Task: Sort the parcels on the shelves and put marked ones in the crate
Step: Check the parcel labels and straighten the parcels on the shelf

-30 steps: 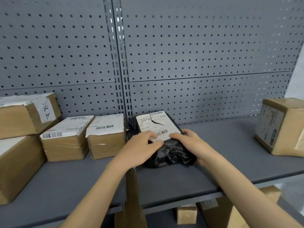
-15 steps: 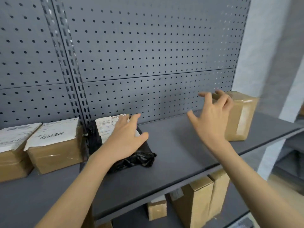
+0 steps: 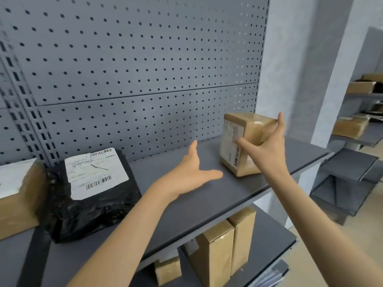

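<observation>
The box (image 3: 244, 141) stands near the right end of the shelf (image 3: 207, 195), close to the pegboard (image 3: 145, 69), with a barcoded label (image 3: 231, 146) on the face turned toward your left. Your right hand (image 3: 267, 148) is spread in front of it, thumb by the label, fingers reaching up along the box's right edge; the picture is blurred there, so you cannot tell whether the fingers touch the cardboard or only frame it. They are straight, not curled round anything.

Your left hand (image 3: 190, 172) is flat and open above the bare shelf, fingers pointing toward the box, just short of its lower left corner. The 2 hands are apart, with the box's labelled face between them.

Further left on the same shelf lies the black bag (image 3: 89, 206) (its white label (image 3: 95, 172) faces up, with a dark scrawl across it). At the left edge of the view sits a carton (image 3: 18, 199), touching the bag or nearly so.

On the shelf below, 2 tall cartons (image 3: 226, 245) stand upright side by side, with a small carton (image 3: 167, 270) to their left. Off to the right, another rack (image 3: 356, 139) holds more parcels.
</observation>
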`<control>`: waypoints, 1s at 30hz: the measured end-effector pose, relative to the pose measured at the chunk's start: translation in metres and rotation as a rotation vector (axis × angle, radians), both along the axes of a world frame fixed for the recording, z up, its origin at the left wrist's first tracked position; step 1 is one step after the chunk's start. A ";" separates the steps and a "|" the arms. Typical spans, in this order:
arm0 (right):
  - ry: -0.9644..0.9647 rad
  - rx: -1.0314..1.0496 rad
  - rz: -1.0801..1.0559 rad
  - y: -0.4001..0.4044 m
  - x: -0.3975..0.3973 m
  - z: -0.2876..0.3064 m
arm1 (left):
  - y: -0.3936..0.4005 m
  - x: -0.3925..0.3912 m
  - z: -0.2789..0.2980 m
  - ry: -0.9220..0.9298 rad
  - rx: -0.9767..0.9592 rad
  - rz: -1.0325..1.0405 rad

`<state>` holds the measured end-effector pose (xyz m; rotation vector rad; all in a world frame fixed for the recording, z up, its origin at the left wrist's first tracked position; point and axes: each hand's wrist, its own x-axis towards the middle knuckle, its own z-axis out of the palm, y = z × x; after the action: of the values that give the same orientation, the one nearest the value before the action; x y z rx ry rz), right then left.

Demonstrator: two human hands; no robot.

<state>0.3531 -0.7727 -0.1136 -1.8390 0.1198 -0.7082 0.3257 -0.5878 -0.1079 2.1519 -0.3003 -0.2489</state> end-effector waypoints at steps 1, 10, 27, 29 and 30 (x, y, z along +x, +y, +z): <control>-0.002 0.107 0.066 0.001 0.002 0.003 | 0.001 0.003 0.000 0.022 -0.054 0.019; 0.184 0.476 0.778 0.023 0.019 0.018 | 0.024 0.005 0.000 -0.215 -0.284 0.002; 0.315 0.317 1.018 0.093 0.045 0.000 | 0.057 -0.008 -0.009 -0.365 -0.265 0.488; 0.342 0.360 0.927 0.091 0.051 -0.002 | 0.059 -0.009 -0.012 -0.295 -0.235 0.465; 0.355 0.384 0.906 0.089 0.053 -0.002 | 0.059 -0.010 -0.013 -0.271 -0.237 0.461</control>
<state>0.4064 -0.6839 -0.1154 -1.4147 -0.3162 0.2632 0.3161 -0.5287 -0.1209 1.9525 0.0197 0.3285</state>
